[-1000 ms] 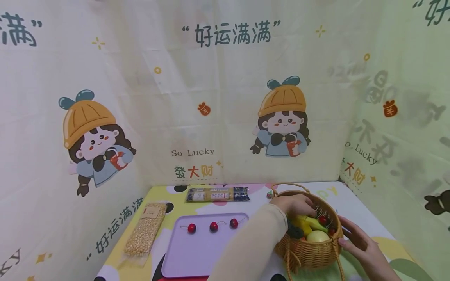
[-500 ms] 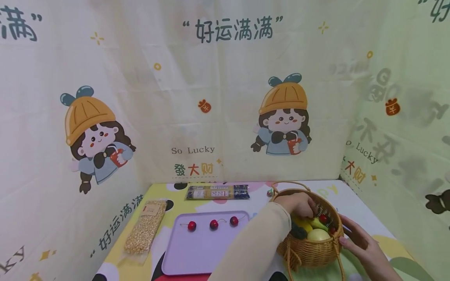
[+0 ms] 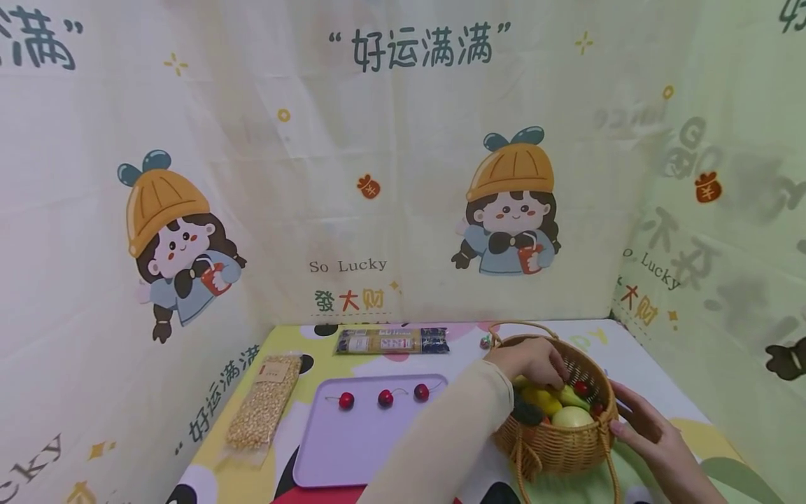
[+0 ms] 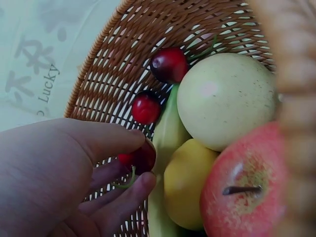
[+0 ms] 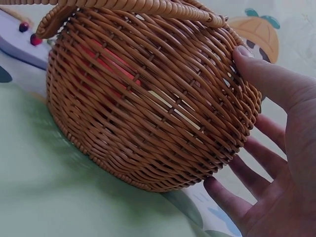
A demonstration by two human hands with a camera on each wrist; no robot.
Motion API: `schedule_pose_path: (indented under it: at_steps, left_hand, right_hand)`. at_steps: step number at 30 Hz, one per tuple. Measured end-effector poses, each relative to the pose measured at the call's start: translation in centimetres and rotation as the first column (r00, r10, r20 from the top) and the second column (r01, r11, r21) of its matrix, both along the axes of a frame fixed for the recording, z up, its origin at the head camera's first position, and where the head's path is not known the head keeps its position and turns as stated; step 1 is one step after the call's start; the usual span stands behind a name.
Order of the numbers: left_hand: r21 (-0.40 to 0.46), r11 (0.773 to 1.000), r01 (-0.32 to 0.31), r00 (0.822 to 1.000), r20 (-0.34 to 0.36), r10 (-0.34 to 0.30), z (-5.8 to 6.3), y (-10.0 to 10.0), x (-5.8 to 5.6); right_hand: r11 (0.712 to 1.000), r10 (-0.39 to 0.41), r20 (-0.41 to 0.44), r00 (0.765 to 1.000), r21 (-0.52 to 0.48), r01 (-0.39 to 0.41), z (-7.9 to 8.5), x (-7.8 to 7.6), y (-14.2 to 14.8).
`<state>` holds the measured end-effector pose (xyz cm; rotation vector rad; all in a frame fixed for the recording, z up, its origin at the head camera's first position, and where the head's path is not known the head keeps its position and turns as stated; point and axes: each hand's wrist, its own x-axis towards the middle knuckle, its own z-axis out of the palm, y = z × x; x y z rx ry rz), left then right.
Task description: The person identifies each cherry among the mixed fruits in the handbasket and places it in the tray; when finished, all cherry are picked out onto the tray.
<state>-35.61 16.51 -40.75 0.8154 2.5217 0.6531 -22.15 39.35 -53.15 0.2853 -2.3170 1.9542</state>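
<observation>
From the head view I see the left hand down inside the wicker basket, the right hand at the basket's right side. Left of the basket lies a lilac tray with three cherries in a row; a bag of kernels is farther left, and a long packet lies beyond the tray.

In the left wrist view, thumb and finger pinch a cherry inside the basket. Two loose cherries lie near its wall, beside a long greenish fruit, a pale round fruit, a yellow fruit and a red apple. I'd call this picking out a cherry; the next move seems to call for a gentle pinch and a lift clear of the basket's rim.

In the right wrist view, the right hand's spread thumb and fingers touch the basket's wall, presumably steadying it.
</observation>
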Motion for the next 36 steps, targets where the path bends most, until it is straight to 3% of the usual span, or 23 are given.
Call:
schedule_pose_path:
  at_steps: [9, 17, 23, 27, 36]
  left_hand:
    - [0.011, 0.997, 0.081, 0.993, -0.091, -0.08, 0.7, -1.3, 0.2]
    - [0.037, 0.987, 0.154, 0.981, -0.121, -0.148, 1.8, -2.2, 0.1]
    - [0.088, 0.98, 0.176, 0.972, -0.171, -0.159, 2.3, -3.6, 0.3]
    - [0.122, 0.966, 0.229, 0.96, -0.194, -0.203, 2.6, -4.9, 0.8]
    - [0.294, 0.916, 0.275, 0.96, -0.133, -0.245, 3.2, -8.1, 2.6]
  right_hand:
    - [1.0, -0.025, 0.019, 1.0, 0.016, 0.025, 0.2, -0.1, -0.2]
    - [0.999, -0.037, 0.024, 0.999, -0.017, 0.038, -0.1, -0.2, 0.0]
    - [0.999, -0.019, 0.011, 1.0, -0.028, 0.019, -0.2, -0.1, 0.0]
    - [1.0, -0.005, 0.002, 1.0, -0.029, 0.005, -0.3, 0.1, 0.0]
    - [0.999, -0.007, -0.006, 1.0, -0.042, 0.007, -0.4, -0.1, -0.1]
